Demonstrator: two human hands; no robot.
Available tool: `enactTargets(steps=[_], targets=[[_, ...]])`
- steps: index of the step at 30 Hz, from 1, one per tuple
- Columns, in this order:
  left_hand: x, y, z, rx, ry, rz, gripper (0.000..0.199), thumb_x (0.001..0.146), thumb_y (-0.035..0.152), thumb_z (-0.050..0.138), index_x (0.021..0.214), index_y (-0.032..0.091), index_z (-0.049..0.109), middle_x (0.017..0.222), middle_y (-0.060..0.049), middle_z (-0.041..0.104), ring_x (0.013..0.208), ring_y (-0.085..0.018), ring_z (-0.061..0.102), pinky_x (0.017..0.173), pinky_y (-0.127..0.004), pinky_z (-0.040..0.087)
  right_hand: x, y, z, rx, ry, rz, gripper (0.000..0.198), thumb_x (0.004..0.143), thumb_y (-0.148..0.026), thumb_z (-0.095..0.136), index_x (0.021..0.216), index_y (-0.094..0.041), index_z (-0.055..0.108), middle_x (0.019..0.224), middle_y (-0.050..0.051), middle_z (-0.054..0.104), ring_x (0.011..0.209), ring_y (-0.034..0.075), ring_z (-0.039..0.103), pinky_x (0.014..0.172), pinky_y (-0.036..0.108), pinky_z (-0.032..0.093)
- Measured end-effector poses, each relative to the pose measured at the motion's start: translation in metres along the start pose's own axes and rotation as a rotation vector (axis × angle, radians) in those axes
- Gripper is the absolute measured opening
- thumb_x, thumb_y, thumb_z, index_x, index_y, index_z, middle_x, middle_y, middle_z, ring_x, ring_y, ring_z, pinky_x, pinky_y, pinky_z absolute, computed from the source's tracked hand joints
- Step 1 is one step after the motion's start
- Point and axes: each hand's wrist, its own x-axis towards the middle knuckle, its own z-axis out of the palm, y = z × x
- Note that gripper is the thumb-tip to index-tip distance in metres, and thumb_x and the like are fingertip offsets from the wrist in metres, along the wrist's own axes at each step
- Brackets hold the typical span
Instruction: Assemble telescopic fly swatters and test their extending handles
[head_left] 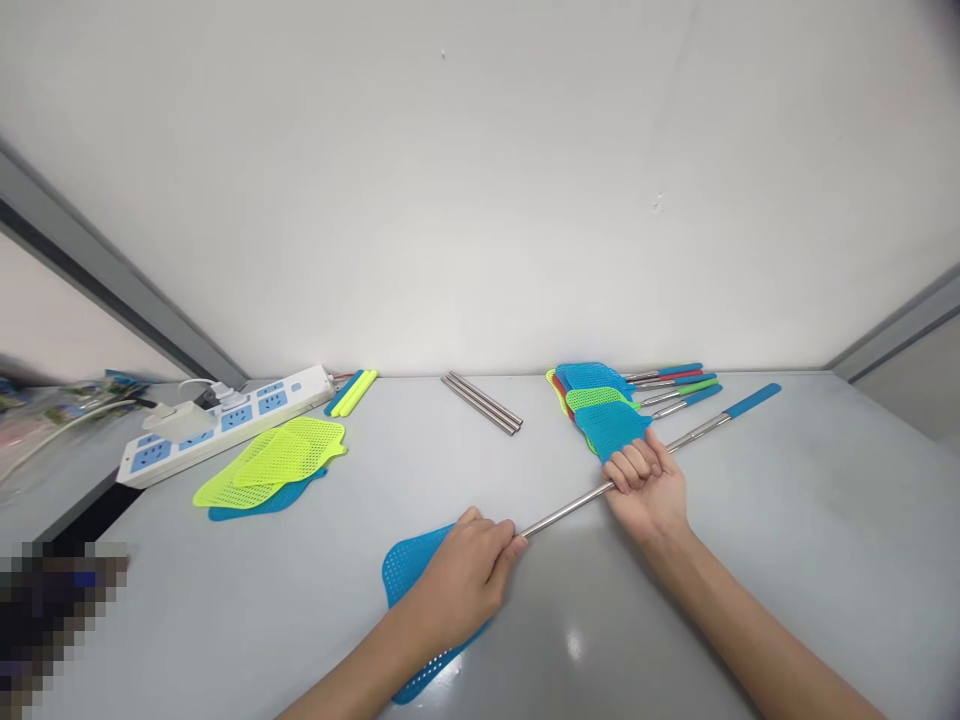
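A fly swatter (pixel 566 507) with a blue mesh head, a long metal rod and a blue grip slants across the table in front of me. My left hand (pixel 476 562) is closed where the rod meets the head, covering that joint and part of the mesh. Farther up the rod, my right hand (pixel 645 483) wraps its fingers around the metal, short of the blue grip. Just behind my right hand lies a pile of finished-looking swatters (pixel 607 425) with blue, green and red heads, their handles pointing right.
Three loose metal rods (pixel 481 403) lie near the wall. Yellow and blue mesh heads (pixel 277 465) are stacked at left, with yellow and blue grips (pixel 352 393) behind them. A white power strip (pixel 225 425) with plugs and cables runs along the left edge.
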Motion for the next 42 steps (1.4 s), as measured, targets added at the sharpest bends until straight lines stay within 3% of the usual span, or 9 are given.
enactTargets(steps=[42], targets=[[-0.001,0.002,-0.002,-0.001,0.025,-0.020,0.036,0.087,0.030,0.021,0.058,0.018,0.037,0.054,0.000,0.044,0.059,-0.014,0.043,0.060,-0.030,0.033,-0.007,0.017,-0.001,-0.047,0.032,0.017,0.043,0.078,-0.027,0.046,0.049,-0.019,0.015,0.039,-0.008,0.014,0.034,0.007,0.016,0.031,0.020,0.022]])
